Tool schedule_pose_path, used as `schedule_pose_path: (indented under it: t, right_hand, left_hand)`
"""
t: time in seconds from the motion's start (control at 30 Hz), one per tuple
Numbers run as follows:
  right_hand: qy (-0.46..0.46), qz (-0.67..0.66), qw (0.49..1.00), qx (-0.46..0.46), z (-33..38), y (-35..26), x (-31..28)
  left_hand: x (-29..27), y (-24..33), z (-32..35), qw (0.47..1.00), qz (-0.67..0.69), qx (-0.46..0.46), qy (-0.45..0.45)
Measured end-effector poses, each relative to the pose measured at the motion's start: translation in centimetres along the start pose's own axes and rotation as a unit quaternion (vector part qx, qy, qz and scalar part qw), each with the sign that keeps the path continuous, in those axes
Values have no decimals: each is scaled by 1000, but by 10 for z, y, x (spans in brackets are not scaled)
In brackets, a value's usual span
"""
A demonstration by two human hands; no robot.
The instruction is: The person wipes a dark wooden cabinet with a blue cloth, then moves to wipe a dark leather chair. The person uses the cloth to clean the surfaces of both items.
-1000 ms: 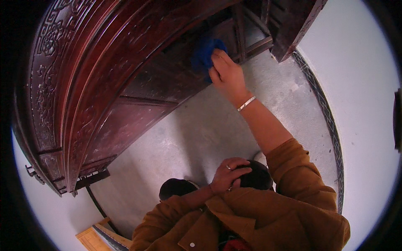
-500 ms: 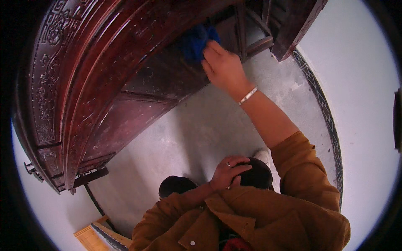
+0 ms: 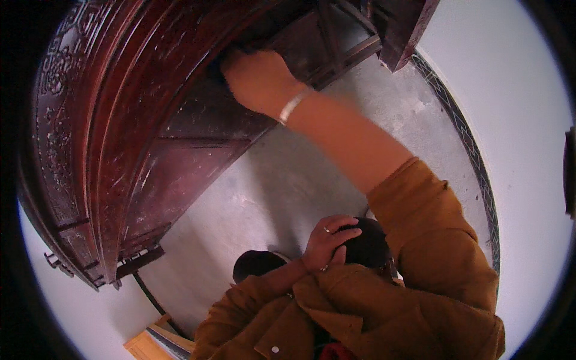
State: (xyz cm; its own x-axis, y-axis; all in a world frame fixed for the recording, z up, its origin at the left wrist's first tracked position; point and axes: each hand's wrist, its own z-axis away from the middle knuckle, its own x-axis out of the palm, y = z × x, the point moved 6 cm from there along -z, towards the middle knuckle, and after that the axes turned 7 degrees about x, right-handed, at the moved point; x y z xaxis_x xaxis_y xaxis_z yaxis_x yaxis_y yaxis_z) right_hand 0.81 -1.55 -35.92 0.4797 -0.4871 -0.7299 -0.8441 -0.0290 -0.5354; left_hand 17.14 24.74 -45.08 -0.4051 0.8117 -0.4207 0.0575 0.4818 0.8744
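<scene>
As dark-red carved furniture [image 3: 114, 138] fills the upper left, your right hand [image 3: 258, 78] is right up at its panels, while your left hand [image 3: 326, 243] drapes over your black-clad knee [image 3: 367, 247], fingers loosely spread! Those right fingers curl round a blue cloth [image 3: 215, 68], mostly hidden, only a dark edge showing; a silvery bracelet [image 3: 292, 107] circles that wrist.

Deep red-brown on the carved furniture [image 3: 135, 90] at upper left, fretwork-patterned. Mottled grey on the floor [image 3: 222, 222] at centre, white on the wall [image 3: 510, 120] at right, black with pale crossing lines along the border strip [image 3: 465, 132] between. Orange-brown on the jacket [image 3: 390, 318] below.
</scene>
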Motion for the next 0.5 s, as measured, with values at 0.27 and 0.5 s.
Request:
schedule_pose_path:
  t: [0.27,0.5]
  right_hand:
    - [-99,-247,920,287,99,52,58]
    - [211,-238,948,6,62,15,-21]
  left_hand:
    - [0,0,9,1000,2,17,24]
    - [2,-11,5,1000,3,19,4]
